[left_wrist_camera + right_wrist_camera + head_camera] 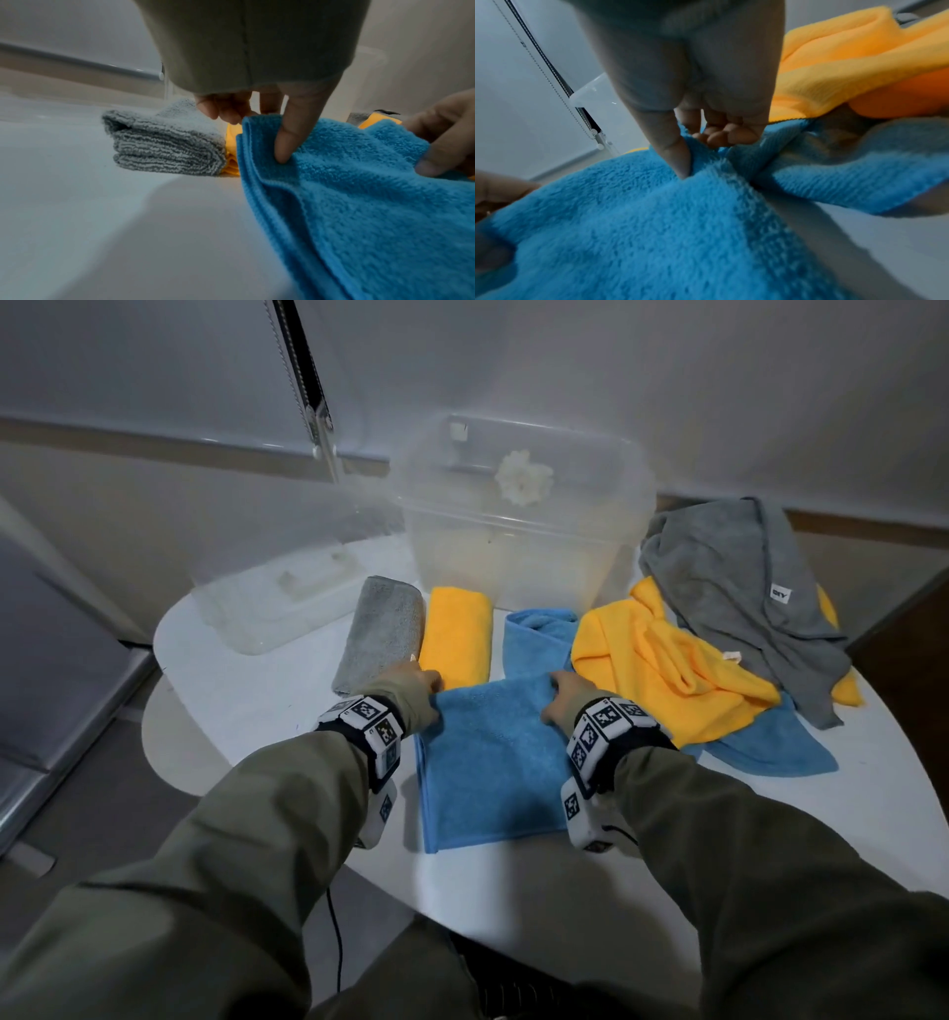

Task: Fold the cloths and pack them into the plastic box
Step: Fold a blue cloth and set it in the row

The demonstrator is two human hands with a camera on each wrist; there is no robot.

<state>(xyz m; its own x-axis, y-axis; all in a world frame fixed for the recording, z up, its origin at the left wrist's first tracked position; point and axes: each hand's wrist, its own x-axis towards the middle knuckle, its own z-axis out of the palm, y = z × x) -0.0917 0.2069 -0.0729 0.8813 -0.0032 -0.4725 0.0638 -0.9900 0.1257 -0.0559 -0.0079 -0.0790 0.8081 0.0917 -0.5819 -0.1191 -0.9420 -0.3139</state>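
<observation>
At the far left of the white desk [246, 690] lies a clear lid [272, 608], and just right of it a folded grey cloth [377, 631] sits touching a folded yellow cloth [457, 634]. The left hand [416, 698] pinches the far left corner of the blue cloth [493, 762], thumb on top and fingers curled beneath, as the left wrist view shows. This cloth lies folded and flat in the middle of the desk, near the person. The right hand [567, 701] grips its far right corner the same way, thumb pressed into the pile. Behind the cloths stands the open plastic box [518, 541], with no cloth visible inside. To the right a loose heap holds a crumpled yellow cloth [667, 670], a grey cloth [744, 582] draped over it, and another blue cloth [770, 747] beneath.
</observation>
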